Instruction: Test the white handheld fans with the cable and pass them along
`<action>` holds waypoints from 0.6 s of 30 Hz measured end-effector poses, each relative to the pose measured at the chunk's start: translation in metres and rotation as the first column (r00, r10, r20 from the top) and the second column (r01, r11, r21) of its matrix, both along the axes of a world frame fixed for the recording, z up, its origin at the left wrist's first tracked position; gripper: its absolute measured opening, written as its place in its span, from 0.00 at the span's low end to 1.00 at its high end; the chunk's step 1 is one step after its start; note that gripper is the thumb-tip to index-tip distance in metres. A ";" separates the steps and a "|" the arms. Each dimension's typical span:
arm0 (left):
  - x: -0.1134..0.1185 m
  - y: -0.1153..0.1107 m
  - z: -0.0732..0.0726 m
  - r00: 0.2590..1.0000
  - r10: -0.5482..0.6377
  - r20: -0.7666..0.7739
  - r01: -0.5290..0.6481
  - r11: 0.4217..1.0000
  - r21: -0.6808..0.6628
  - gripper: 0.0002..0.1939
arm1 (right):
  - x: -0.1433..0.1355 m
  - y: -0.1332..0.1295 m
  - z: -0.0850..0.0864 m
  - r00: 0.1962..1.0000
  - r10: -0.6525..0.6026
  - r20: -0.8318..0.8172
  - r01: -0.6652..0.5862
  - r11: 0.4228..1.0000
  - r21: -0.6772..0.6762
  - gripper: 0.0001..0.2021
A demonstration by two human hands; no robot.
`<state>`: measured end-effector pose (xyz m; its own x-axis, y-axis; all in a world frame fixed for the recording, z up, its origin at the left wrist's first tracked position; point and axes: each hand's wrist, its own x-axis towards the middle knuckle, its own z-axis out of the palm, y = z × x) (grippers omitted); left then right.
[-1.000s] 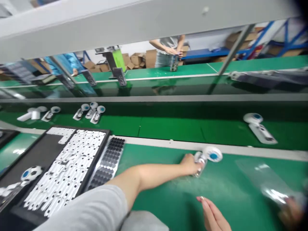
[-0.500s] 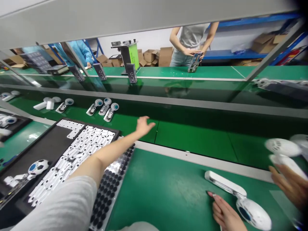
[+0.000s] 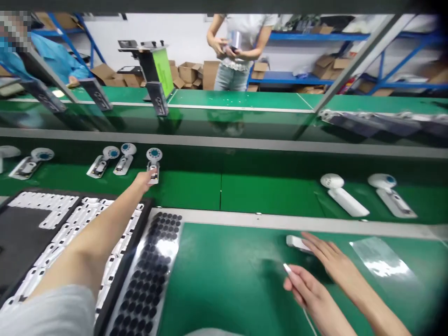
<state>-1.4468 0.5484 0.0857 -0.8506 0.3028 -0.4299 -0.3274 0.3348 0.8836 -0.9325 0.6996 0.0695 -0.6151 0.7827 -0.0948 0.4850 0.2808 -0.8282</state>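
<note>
My left hand (image 3: 143, 181) reaches to the sunken green belt, its thumb and fingers closed on the lower end of a white round-headed device (image 3: 154, 156). The device's body is open, with small parts showing, and its head bears a blue ring. To its left lie similar devices, among them one at the belt's middle left (image 3: 124, 158). Below my forearm are a black tray (image 3: 21, 238) of small white covers and a sheet of round black pads (image 3: 147, 275). My right hand is out of view; the two hands at right appear to be a co-worker's.
A co-worker's lower hand (image 3: 311, 291) holds a white cable plug (image 3: 287, 269); the upper hand (image 3: 325, 254) covers a white device (image 3: 297, 242). Two devices (image 3: 350, 200) lie on the belt at right. Clear film (image 3: 381, 256) lies on the table. People stand beyond the shelf.
My left hand has moved left from over the belt and closed on a device. The co-worker's upper hand has left a device on the belt and come to the one on the table.
</note>
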 end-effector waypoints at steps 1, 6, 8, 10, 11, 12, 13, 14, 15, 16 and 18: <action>0.021 0.005 0.002 0.996 -0.066 0.057 0.062 0.996 0.068 0.03 | -0.009 -0.021 0.007 0.995 -0.099 -0.035 0.093 0.986 -0.136 0.18; 0.169 0.007 0.023 0.730 -0.524 0.439 0.243 0.800 0.549 0.11 | -0.047 -0.098 0.050 0.988 -0.115 -0.099 0.058 0.890 -0.453 0.16; 0.225 0.000 0.033 0.551 -0.648 0.526 0.267 0.734 0.625 0.11 | -0.050 -0.109 0.066 0.988 -0.067 -0.138 0.005 0.914 -0.405 0.14; 0.269 -0.008 0.040 0.437 -0.720 0.539 0.294 0.681 0.671 0.11 | -0.046 -0.113 0.078 0.987 -0.030 -0.159 -0.025 0.943 -0.332 0.13; 0.287 -0.011 0.042 0.409 -0.737 0.539 0.308 0.667 0.678 0.11 | -0.043 -0.115 0.081 0.985 -0.020 -0.170 -0.033 0.952 -0.306 0.12; 0.301 -0.014 0.044 0.398 -0.741 0.541 0.325 0.665 0.672 0.10 | -0.039 -0.117 0.084 0.983 -0.014 -0.181 -0.039 0.957 -0.287 0.12; 0.312 -0.017 0.046 0.399 -0.738 0.544 0.350 0.671 0.653 0.10 | -0.036 -0.119 0.085 0.981 -0.013 -0.192 -0.041 0.961 -0.275 0.11; 0.321 -0.020 0.047 0.405 -0.731 0.549 0.379 0.680 0.627 0.12 | -0.033 -0.121 0.086 0.979 -0.014 -0.202 -0.042 0.962 -0.269 0.11; 0.329 -0.023 0.047 0.411 -0.725 0.553 0.412 0.689 0.597 0.15 | -0.030 -0.124 0.086 0.977 -0.016 -0.210 -0.043 0.961 -0.272 0.11; 0.334 -0.026 0.048 0.420 -0.722 0.549 0.444 0.691 0.570 0.16 | -0.027 -0.128 0.085 0.976 -0.018 -0.218 -0.045 0.959 -0.279 0.10; 0.343 -0.033 0.050 0.442 -0.735 0.515 0.501 0.678 0.538 0.16 | -0.023 -0.134 0.084 0.970 -0.019 -0.242 -0.058 0.950 -0.306 0.09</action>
